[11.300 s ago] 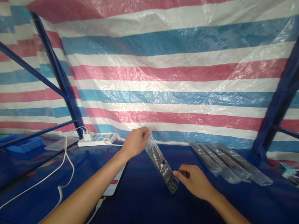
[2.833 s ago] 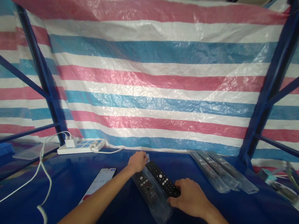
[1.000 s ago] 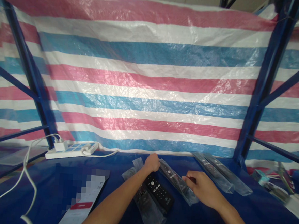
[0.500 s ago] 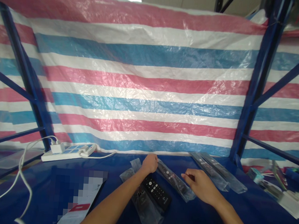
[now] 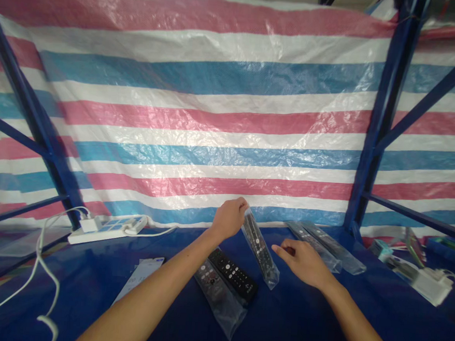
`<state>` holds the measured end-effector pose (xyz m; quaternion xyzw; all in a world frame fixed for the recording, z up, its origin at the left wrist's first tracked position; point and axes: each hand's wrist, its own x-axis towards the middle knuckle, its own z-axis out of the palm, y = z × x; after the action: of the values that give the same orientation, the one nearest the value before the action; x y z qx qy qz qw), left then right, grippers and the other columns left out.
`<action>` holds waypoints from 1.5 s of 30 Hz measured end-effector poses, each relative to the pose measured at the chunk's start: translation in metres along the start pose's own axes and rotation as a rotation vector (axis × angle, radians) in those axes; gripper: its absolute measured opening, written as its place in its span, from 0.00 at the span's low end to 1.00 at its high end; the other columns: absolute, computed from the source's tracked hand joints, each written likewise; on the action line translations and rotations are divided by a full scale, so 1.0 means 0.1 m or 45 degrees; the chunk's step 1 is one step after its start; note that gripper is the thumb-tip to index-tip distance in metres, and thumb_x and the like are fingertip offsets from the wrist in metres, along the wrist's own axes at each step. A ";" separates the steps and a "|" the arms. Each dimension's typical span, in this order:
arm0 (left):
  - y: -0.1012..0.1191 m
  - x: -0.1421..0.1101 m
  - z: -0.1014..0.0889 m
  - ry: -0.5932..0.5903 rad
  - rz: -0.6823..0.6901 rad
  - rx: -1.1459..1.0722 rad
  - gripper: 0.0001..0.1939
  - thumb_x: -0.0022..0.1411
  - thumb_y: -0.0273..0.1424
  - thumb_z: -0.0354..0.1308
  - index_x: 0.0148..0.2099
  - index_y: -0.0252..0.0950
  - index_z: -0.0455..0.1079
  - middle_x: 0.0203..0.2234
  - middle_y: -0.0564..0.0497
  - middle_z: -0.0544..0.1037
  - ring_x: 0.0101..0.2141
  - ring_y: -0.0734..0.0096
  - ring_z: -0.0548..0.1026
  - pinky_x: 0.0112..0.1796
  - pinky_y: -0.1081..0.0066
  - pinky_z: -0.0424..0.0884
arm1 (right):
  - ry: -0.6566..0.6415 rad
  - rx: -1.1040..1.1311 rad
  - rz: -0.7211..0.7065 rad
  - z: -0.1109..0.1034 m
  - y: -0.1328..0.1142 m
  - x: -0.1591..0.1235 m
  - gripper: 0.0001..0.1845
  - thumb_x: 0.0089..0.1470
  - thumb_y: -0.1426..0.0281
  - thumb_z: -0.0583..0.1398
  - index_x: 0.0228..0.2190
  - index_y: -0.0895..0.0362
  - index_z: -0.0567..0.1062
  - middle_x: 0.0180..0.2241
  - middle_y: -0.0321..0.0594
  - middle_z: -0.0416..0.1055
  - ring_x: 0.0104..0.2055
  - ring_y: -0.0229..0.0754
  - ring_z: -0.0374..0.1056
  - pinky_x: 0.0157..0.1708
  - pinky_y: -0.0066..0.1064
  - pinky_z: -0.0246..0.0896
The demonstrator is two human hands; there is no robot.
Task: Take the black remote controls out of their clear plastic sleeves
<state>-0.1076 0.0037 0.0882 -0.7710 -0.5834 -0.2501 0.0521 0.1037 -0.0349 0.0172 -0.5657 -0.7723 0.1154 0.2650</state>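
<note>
Raised at its upper end since a moment ago, one bagged remote (image 5: 261, 250) slants over the worktop (image 5: 298, 321), pinched in the left hand (image 5: 229, 218). The right hand (image 5: 303, 260) is just beside it, fingertips parted. A bare remote (image 5: 236, 276) lies alongside a second bag (image 5: 218, 300).

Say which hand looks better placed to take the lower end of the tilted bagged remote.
Probably the right hand: it seems to hold nothing, and its thumb points toward the bagged remote near that end. The left hand is pinching the top end.
</note>
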 end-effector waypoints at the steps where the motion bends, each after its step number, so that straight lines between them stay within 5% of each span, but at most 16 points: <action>1: 0.02 0.01 -0.04 0.026 0.001 -0.039 0.12 0.67 0.32 0.45 0.38 0.38 0.70 0.33 0.50 0.77 0.36 0.66 0.73 0.36 0.71 0.63 | -0.033 0.001 0.005 0.00 0.00 0.00 0.26 0.55 0.49 0.51 0.22 0.56 0.72 0.22 0.38 0.69 0.26 0.40 0.64 0.26 0.28 0.50; 7: 0.10 0.04 -0.21 0.101 0.072 -0.125 0.11 0.63 0.30 0.49 0.31 0.37 0.71 0.24 0.53 0.74 0.27 0.70 0.69 0.31 0.72 0.60 | -0.284 -0.064 0.057 0.08 0.02 -0.02 0.26 0.46 0.48 0.60 0.37 0.56 0.76 0.29 0.41 0.75 0.32 0.45 0.69 0.27 0.29 0.52; 13: 0.18 0.02 -0.35 0.147 0.092 -0.100 0.11 0.63 0.30 0.49 0.33 0.36 0.71 0.26 0.52 0.75 0.28 0.69 0.71 0.31 0.71 0.61 | -0.402 -0.138 0.059 0.18 -0.03 -0.03 0.26 0.44 0.53 0.63 0.41 0.56 0.75 0.28 0.39 0.75 0.33 0.47 0.70 0.28 0.29 0.53; 30: 0.26 0.06 -0.82 0.422 0.191 -0.144 0.10 0.62 0.29 0.50 0.30 0.36 0.70 0.22 0.53 0.73 0.25 0.71 0.68 0.30 0.71 0.61 | -0.253 -0.005 -0.032 0.48 -0.06 0.03 0.11 0.49 0.60 0.61 0.28 0.55 0.72 0.26 0.34 0.72 0.28 0.38 0.66 0.24 0.26 0.45; 37: -0.06 0.22 -1.18 0.809 0.177 -0.654 0.09 0.58 0.33 0.53 0.29 0.35 0.69 0.22 0.54 0.72 0.26 0.74 0.69 0.32 0.72 0.64 | -0.134 -0.165 0.274 0.21 0.09 0.08 0.11 0.50 0.59 0.59 0.27 0.54 0.73 0.27 0.38 0.74 0.30 0.43 0.70 0.24 0.27 0.47; 40: -0.31 0.33 -0.98 0.662 -0.037 -0.925 0.11 0.58 0.37 0.50 0.33 0.35 0.68 0.24 0.54 0.72 0.26 0.75 0.69 0.31 0.74 0.66 | -0.028 -0.127 0.407 0.08 0.20 0.11 0.14 0.52 0.56 0.57 0.28 0.54 0.74 0.29 0.40 0.75 0.33 0.46 0.72 0.26 0.28 0.52; 43: -0.51 0.33 -0.51 0.274 -0.243 -0.754 0.16 0.62 0.38 0.43 0.32 0.35 0.67 0.25 0.53 0.72 0.27 0.75 0.70 0.32 0.74 0.68 | 0.126 -0.066 0.459 -0.02 0.25 0.12 0.17 0.52 0.54 0.56 0.29 0.54 0.74 0.30 0.40 0.76 0.35 0.47 0.72 0.28 0.29 0.55; 45: -0.60 0.26 -0.14 0.109 -0.278 -0.664 0.14 0.59 0.36 0.48 0.25 0.35 0.67 0.19 0.53 0.70 0.23 0.74 0.69 0.29 0.73 0.67 | 0.179 -0.026 0.435 -0.05 0.23 0.12 0.17 0.52 0.53 0.56 0.28 0.53 0.74 0.28 0.39 0.75 0.33 0.46 0.71 0.28 0.29 0.55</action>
<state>-0.1625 0.0403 0.0991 -0.6796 -0.5764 -0.4281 -0.1506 0.1224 -0.0168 0.0136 -0.6980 -0.6456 0.1112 0.2890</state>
